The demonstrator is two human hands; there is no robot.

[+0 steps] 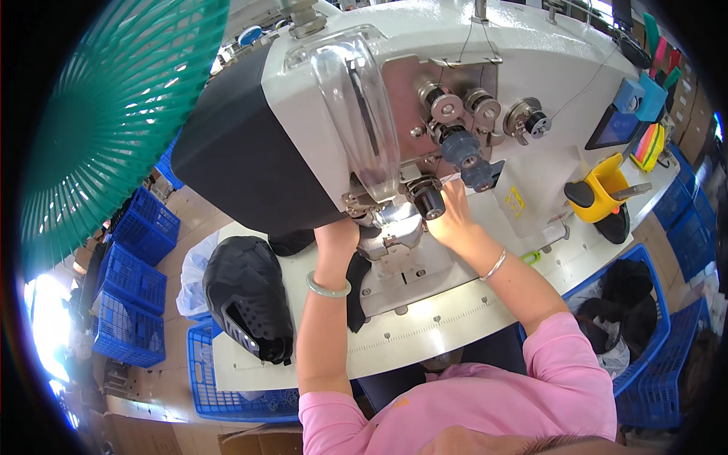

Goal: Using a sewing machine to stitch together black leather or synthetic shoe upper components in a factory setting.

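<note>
A large white sewing machine (546,45) stands in front of me. My left hand (337,239) reaches in left of its presser foot area, with its fingers hidden behind the machine head. Close to that wrist, a strip of black fabric (358,292) hangs down over the machine bed (406,280). My right hand (453,216) is at the right of the needle area, reaching up beside a dark knob. Its fingertips are partly covered, so its grip does not show. On the table to the left lies a black padded piece (249,299) with a patterned surface and a perforated panel.
A green fan guard (114,114) fills the upper left. Blue crates (130,341) stand on the floor at left. A yellow holder (607,189) with tools sits on the table's right, near a green-handled small tool (531,258). Dark items fill a blue basket (660,303).
</note>
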